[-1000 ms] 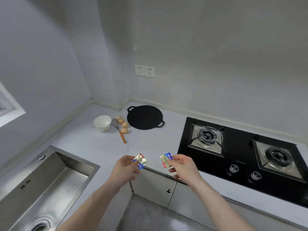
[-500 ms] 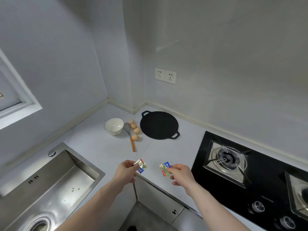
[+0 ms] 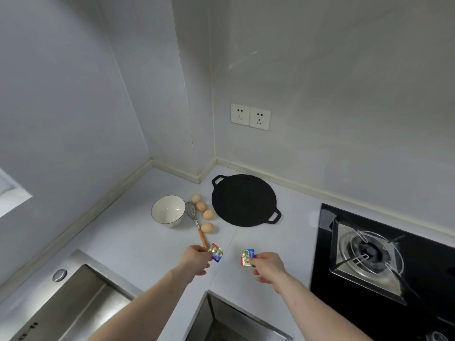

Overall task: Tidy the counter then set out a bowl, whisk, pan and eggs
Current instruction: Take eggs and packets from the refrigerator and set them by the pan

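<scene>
Left hand: the left hand (image 3: 195, 258) reaches out over the counter (image 3: 138, 238), fingers pinching a small foil packet (image 3: 216, 253) (gold, with red and blue print) at its near edge.
Left packet position: just beside the near end of the whisk handle; contact with the counter cannot be told.
Right hand: the right hand (image 3: 267, 265) pinches a second foil packet (image 3: 247, 257) of the same print between thumb and fingertips.
Right packet position: over the counter, right of the first packet, the two apart.
Bowl: a white bowl (image 3: 168, 210) with a dark rim, upright on the counter near the corner.
Whisk: the whisk (image 3: 194, 221) lies flat, wire head touching or just beside the bowl's right side, orange handle pointing toward the person.
Eggs: four brown eggs (image 3: 203, 212) in a loose row between whisk and pan; the nearest sits just right of the whisk shaft.
Pan: a flat black pan (image 3: 243, 200) with two loop handles, lying on the counter right of the eggs, near the back wall.
Hob: a black gas hob (image 3: 384, 257) at the right, well apart from the pan.
Sink: a steel sink (image 3: 73, 301) at lower left.
Wall: a double socket (image 3: 250, 116) above the pan.
</scene>
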A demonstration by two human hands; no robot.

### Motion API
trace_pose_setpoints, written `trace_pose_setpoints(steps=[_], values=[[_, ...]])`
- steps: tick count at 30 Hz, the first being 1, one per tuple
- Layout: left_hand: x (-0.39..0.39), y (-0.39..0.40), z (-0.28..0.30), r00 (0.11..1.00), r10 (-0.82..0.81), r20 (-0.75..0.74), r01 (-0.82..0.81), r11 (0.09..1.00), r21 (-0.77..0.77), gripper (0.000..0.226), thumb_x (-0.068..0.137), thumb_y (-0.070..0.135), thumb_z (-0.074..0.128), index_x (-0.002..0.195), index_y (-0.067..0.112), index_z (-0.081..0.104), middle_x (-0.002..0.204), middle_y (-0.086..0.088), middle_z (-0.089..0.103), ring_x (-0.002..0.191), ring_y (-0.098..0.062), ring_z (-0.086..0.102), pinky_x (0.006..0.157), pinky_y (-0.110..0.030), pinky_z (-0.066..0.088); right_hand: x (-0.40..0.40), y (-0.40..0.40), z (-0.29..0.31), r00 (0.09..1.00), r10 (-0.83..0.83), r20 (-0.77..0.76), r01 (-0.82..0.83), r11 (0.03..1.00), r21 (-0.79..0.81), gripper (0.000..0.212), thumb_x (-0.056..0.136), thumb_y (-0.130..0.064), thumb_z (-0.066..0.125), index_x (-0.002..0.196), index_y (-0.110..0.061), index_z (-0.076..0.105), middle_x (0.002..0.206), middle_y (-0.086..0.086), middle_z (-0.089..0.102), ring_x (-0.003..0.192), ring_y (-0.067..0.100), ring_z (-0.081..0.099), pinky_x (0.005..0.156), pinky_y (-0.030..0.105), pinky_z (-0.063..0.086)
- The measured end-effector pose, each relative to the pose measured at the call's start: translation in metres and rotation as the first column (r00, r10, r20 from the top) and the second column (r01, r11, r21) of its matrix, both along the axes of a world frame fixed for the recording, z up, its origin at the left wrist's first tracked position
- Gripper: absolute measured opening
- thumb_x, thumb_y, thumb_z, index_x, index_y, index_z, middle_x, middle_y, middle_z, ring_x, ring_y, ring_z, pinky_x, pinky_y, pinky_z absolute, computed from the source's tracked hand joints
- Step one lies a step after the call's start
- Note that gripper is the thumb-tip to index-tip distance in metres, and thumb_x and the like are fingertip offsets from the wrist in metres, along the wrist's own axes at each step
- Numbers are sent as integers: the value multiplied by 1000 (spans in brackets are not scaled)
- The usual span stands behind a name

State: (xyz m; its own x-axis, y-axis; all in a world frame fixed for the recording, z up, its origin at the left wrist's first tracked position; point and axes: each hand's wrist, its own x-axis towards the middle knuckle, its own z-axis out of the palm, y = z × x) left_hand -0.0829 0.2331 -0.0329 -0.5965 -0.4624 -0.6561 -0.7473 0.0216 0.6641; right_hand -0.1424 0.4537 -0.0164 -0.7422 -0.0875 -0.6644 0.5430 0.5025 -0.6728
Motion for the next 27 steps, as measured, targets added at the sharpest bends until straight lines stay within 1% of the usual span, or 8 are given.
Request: trace_pose_setpoints(steps=[3, 7, 12, 16, 18, 22, 25, 27], values=[[-18, -8, -11, 998, -43, 42, 44, 999, -2, 12, 88, 18, 67, 97, 11, 69, 88, -8, 74, 67, -16, 67, 49, -24, 50, -15, -14, -9, 1000, -22, -2, 22, 998, 56, 5, 87, -15, 67, 90, -18, 71, 94, 9, 73, 76, 18, 69, 56, 25, 59], [-42, -21, -31, 990, -115, 81, 119, 992, -42, 13, 87, 16, 62, 97, 13, 68, 94, -8, 76, 66, -16, 67, 48, -24, 51, -33, -32, -23, 1000, -20, 13, 18, 992, 122, 12, 85, -11, 60, 88, -14, 72, 90, 10, 73, 72, 21, 67, 60, 27, 59], [-63, -32, -46, 975, -194, 108, 208, 969, -134, 16, 82, 19, 60, 84, 15, 75, 79, -6, 75, 63, -22, 67, 51, -25, 55, -44, -49, -34, 999, 10, 39, -17, 981, 191, 18, 84, -14, 57, 93, -13, 73, 86, 8, 72, 74, 22, 70, 62, 29, 61], [-71, -41, -67, 979, -178, 99, 191, 971, -143, 12, 79, 24, 61, 76, 20, 72, 78, -5, 75, 74, -26, 73, 65, -33, 60, -53, -63, -42, 996, 74, 59, -86, 964, 250, 17, 85, -16, 57, 92, -14, 72, 96, 12, 74, 87, 26, 75, 70, 33, 64], [-69, -43, -78, 986, -150, 76, 159, 979, -129, 11, 80, 33, 67, 78, 23, 68, 79, -4, 75, 80, -28, 74, 64, -34, 60, -57, -70, -47, 993, 106, 55, -117, 957, 265, 20, 85, -16, 57, 96, -12, 73, 97, 12, 74, 86, 26, 76, 73, 36, 65], [-65, -52, -109, 995, -95, 38, 99, 987, -128, 30, 73, 52, 71, 81, 25, 64, 74, -2, 75, 74, -27, 75, 61, -39, 63, -60, -88, -57, 987, 154, 52, -162, 952, 260, 23, 85, -16, 56, 99, -11, 74, 90, 9, 70, 74, 24, 68, 68, 34, 62], [-65, -54, -112, 994, -108, 24, 110, 980, -168, 19, 76, 43, 67, 80, 25, 62, 71, 0, 74, 70, -26, 74, 62, -40, 63, -60, -99, -65, 982, 181, 48, -187, 946, 264, 24, 84, -14, 56, 98, -13, 75, 90, 11, 72, 72, 25, 67, 69, 36, 63], [-64, -51, -97, 993, -122, 6, 120, 969, -217, 11, 76, 37, 62, 81, 27, 60, 70, 1, 73, 67, -23, 73, 63, -40, 63, -61, -102, -69, 979, 199, 34, -201, 938, 281, 26, 83, -14, 55, 98, -16, 75, 90, 10, 73, 78, 26, 71, 74, 39, 65]])
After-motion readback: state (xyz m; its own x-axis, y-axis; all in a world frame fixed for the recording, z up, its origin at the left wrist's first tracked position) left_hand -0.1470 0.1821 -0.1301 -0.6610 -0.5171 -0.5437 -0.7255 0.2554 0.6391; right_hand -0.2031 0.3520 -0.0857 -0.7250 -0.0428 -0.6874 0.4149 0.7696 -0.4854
